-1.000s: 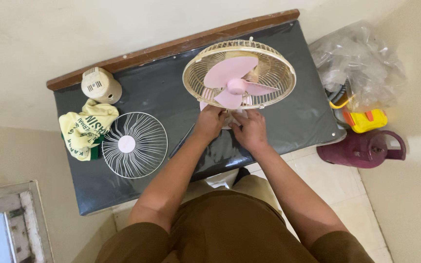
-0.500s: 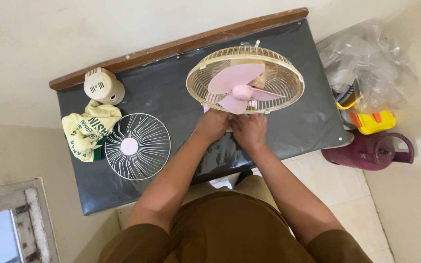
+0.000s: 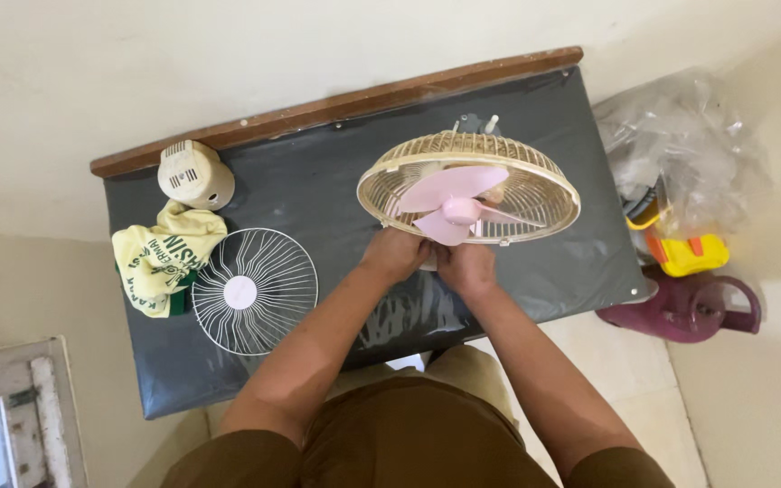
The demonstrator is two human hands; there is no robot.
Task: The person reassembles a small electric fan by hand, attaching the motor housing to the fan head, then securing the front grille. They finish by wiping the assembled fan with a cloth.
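Tilted flatter than a moment ago, the fan (image 3: 468,188) is steadied underneath by left hand (image 3: 397,254) and right hand (image 3: 465,265), fingers curled around its base; refitting the loose grille (image 3: 254,290) seems next.

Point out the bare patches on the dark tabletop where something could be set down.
Bare patches on the dark plastic-covered table: between the cream motor housing and the cream fan cage with pink blades; the right end past the cage; the near-left corner below the white wire grille. Crowded: left end, where the yellow cloth lies, and around left hand and right hand.
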